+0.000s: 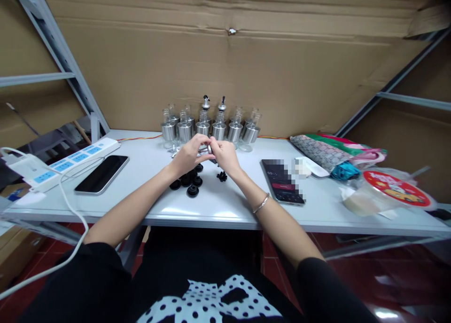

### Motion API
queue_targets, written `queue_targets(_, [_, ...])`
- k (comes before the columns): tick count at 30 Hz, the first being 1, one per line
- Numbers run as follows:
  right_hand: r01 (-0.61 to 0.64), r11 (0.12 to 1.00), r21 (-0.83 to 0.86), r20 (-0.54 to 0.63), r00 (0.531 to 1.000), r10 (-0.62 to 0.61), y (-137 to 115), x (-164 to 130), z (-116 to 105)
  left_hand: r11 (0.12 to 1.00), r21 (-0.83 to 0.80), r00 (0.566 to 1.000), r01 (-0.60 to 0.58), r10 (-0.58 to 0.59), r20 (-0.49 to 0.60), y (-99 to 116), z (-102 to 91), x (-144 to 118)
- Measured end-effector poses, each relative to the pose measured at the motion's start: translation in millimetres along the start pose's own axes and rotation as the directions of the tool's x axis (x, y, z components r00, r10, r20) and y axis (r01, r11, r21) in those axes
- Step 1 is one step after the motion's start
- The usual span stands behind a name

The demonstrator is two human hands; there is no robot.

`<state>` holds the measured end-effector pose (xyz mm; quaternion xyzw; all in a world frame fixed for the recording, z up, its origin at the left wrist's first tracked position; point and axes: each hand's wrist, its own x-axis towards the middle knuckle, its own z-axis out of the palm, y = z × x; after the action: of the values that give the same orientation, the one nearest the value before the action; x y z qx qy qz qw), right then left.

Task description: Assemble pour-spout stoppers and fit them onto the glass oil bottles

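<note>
Two hands (207,154), one metal spout (209,149).

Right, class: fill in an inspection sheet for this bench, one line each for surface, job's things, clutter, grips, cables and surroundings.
Surface: white table, glossy.
Job's things: small metal part held between both hands; black caps beneath; row of steel-and-glass bottles behind.
Clutter: two phones, patterned pouch, red-lidded tub.
Grips: left hand and right hand both pinch the part.
Cables: power strip, white cord.
Surroundings: cardboard wall, metal shelving.
</note>
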<state>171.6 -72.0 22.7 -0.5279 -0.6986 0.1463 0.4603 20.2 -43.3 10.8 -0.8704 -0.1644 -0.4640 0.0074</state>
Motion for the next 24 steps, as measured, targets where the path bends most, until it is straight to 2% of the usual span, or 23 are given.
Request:
queue_targets(4, [-0.051,0.999,0.000,0.010,0.999,0.051,3.3,1.4,-3.4,1.000,0.006,0.999,0.006,-0.006,0.044,4.9,-1.1,0.2])
queue_targets(10, [-0.075,0.997,0.016,0.020,0.997,0.075,6.0,-0.2,2.1,1.000,0.008,1.000,0.012,-0.012,-0.001,2.2,-1.0,-0.6])
queue_targets(14, [-0.082,0.988,0.129,0.025,0.996,0.080,7.4,-2.3,10.6,0.991,-0.072,0.993,0.109,-0.106,0.045,1.3,-9.0,4.3])
queue_targets(17, [-0.121,0.953,0.278,0.115,0.989,0.092,9.1,-1.9,16.1,0.978,-0.099,0.981,0.183,-0.174,0.085,3.6,-17.4,9.4])
queue_targets(19, [-0.154,0.919,0.363,0.189,0.978,0.090,10.5,-1.1,18.6,0.978,-0.082,0.979,0.190,-0.182,0.094,4.4,-21.6,11.1])
queue_targets(24, [-0.155,0.839,0.521,0.308,0.951,-0.015,13.1,0.1,20.0,0.980,-0.056,0.978,0.192,-0.186,0.097,-2.3,-25.1,9.0])
